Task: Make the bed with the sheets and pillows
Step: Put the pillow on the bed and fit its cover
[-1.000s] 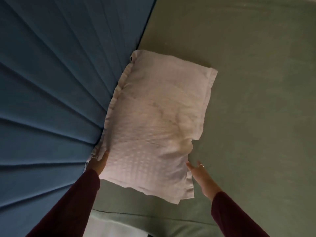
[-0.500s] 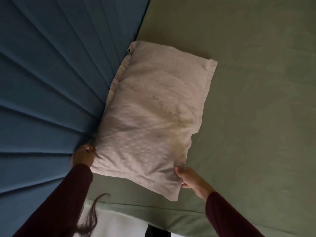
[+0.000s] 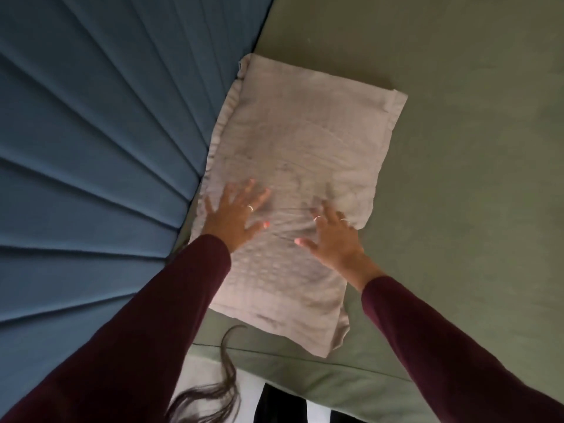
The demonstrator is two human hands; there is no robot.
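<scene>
A pale pinkish-white pillow (image 3: pixel 305 141) lies flat on the green sheet (image 3: pixel 457 148), its long left edge against the blue padded headboard (image 3: pixel 91 132). My left hand (image 3: pixel 235 213) rests palm down on the pillow's left middle, fingers spread and straight. My right hand (image 3: pixel 331 239) presses flat on the pillow near its right edge, fingers spread. Both arms wear dark maroon sleeves. The pillowcase is wrinkled between the two hands.
The green sheet covers the mattress to the right and folds over the near edge (image 3: pixel 351 383). A strand of dark hair (image 3: pixel 219 386) hangs at the bottom middle. White floor or fabric (image 3: pixel 201 370) shows below the mattress edge.
Both hands let go of the pillow's near corners and moved up onto its top, now lying flat. The pillow has settled flatter against the headboard.
</scene>
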